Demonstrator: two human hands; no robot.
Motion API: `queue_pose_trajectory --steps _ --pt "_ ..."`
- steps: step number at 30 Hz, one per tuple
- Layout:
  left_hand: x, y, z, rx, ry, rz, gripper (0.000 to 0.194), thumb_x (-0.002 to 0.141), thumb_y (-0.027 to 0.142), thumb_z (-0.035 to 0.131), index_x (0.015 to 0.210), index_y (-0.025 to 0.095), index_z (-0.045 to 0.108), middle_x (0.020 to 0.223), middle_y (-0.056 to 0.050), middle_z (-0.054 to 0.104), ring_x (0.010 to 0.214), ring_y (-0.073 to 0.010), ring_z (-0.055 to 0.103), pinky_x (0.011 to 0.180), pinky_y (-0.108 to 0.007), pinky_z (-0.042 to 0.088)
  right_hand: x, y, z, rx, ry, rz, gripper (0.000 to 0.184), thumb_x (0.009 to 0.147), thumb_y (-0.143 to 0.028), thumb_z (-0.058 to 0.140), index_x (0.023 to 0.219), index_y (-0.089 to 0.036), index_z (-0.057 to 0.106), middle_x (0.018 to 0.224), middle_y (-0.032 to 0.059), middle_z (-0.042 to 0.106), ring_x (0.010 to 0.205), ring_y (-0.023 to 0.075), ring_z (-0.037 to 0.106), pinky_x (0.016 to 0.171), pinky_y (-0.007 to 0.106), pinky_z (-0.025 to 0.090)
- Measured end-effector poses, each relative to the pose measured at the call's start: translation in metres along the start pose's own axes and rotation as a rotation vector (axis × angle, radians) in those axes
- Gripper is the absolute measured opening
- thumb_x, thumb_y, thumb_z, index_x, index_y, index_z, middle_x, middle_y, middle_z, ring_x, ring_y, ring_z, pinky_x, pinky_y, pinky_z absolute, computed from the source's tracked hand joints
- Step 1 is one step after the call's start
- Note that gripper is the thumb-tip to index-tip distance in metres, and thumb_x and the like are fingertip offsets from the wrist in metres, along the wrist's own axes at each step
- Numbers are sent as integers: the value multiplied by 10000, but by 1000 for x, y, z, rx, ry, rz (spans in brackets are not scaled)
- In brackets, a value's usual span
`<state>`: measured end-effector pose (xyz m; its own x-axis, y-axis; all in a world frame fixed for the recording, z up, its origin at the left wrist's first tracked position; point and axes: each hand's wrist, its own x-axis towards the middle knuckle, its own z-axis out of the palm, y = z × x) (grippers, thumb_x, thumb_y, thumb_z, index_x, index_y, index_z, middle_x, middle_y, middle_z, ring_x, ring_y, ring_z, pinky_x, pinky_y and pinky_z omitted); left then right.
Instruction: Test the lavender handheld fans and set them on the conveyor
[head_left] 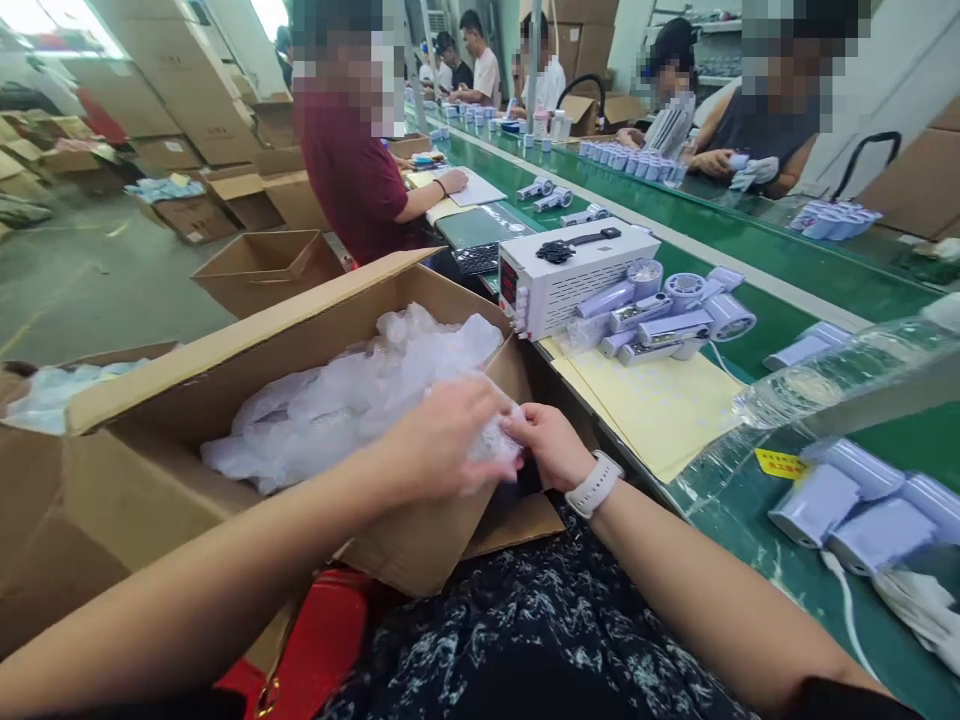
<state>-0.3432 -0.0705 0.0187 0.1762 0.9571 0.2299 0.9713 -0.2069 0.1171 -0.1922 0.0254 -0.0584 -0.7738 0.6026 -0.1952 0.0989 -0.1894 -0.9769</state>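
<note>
The right hand [553, 440] clamps its fingers on a crumpled plastic bag [501, 442] beside the open carton [416, 545]; the left hand (blurred) [448, 432] touches it, finger closure unclear.

This is a factory, with people working along a long green table [780, 290] across the upper right and big brown boxes [176, 80] piled upper left
</note>
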Motion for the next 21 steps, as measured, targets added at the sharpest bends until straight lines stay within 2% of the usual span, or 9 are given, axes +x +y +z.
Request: queue_pose_trajectory --steps 2,4,6,8,11,13,16,18,21 --pt "1 15 10 14 -194 51 191 946 344 596 1018 170 632 1008 -96 707 927 -249 653 864 -379 497 7 -3 0 -73 66 8 523 819 -692 659 663 -214 515 533 -33 554 429 125 554 415 247 459" --pt "2 9 17 34 -258 -36 189 988 264 490 886 175 621 872 -74 698 815 -225 649 779 -345 492 12 -14 -13 -177 149 9 490 930 -619 588 693 -190 565 565 -18 590 451 129 589 439 244 479" --pt "2 -11 16 38 -198 -131 233 996 236 431 878 176 622 852 -76 689 796 -223 648 739 -330 490 15 -32 -43 -300 292 -9 388 998 -509 576 852 -157 647 686 2 662 535 131 638 518 257 528" --pt "-1 -33 9 79 -89 -167 250 988 210 402 1007 167 648 932 -95 699 861 -237 660 771 -336 501 15 -52 -86 -427 502 -41 287 1016 -417 610 1106 -149 657 912 28 707 708 142 680 667 307 586" --pt "-8 -49 -13 234 20 -194 327 956 143 360 1063 169 668 938 -97 688 867 -233 654 811 -339 516 13 -76 -152 -599 755 -49 378 1012 -391 629 1319 -173 600 1232 94 666 1014 221 683 873 433 595" --pt "-10 -48 -30 336 97 -252 332 966 170 349 1030 151 674 948 -122 680 886 -255 645 850 -374 521 13 -82 -184 -688 806 -21 391 1013 -393 626 1338 -177 595 1286 106 651 1067 239 673 915 464 585" --pt "-9 -37 -47 469 245 -452 379 1011 276 330 1092 111 662 1050 -187 683 1027 -321 637 923 -449 488 17 -79 -208 -780 793 30 383 1013 -404 626 1323 -178 607 1233 93 673 1005 217 691 874 431 598" --pt "-7 -29 -43 529 172 -564 378 1012 272 326 1040 127 674 1022 -189 691 1037 -347 644 896 -473 464 17 -75 -212 -826 800 41 404 1026 -421 589 1346 -174 596 1152 92 699 932 212 700 847 427 595" --pt "-4 -24 -17 318 -141 -538 322 965 192 363 885 144 671 929 -179 687 972 -359 654 831 -462 436 6 -76 -205 -897 844 12 446 1029 -442 501 1342 -147 621 1016 130 727 865 267 696 873 498 557"
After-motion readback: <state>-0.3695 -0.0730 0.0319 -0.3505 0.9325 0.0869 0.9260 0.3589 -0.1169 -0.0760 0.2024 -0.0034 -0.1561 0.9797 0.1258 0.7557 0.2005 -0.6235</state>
